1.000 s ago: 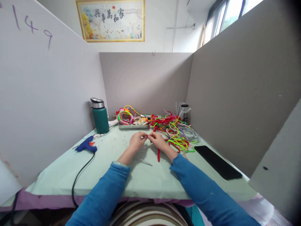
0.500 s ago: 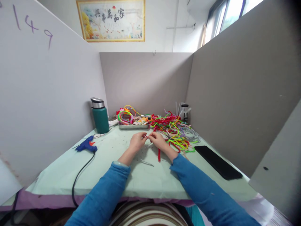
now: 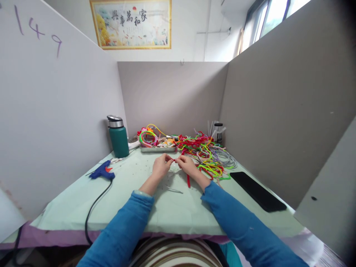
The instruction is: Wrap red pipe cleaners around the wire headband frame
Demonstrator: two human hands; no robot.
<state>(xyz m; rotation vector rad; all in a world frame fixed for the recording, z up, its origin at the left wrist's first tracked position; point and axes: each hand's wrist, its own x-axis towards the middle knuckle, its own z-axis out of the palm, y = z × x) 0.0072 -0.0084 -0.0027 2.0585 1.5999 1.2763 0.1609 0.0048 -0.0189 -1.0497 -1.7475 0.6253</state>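
Note:
Above the middle of the table, my left hand (image 3: 161,165) and my right hand (image 3: 187,165) pinch a red pipe cleaner (image 3: 174,160) between their fingertips. Only a short red stretch shows in the small gap between the two hands. A longer red piece (image 3: 188,181) hangs or lies just below my right hand; whether it joins the held part is hidden. On the tablecloth beneath lies a thin grey stem (image 3: 174,190). Behind my right hand spreads a tangled heap of coloured pipe cleaners (image 3: 204,150).
A metal tray (image 3: 158,150) with small pieces and pipe-cleaner rings stands at the back. At left are a green bottle (image 3: 119,141) and a blue glue gun (image 3: 102,171) with its cord. A black phone (image 3: 257,191) lies at right. Grey partitions enclose three sides.
Between my fingertips more red now shows, where a paler bit showed before. My left hand has shifted slightly left, and the red piece below my right hand sits slightly higher.

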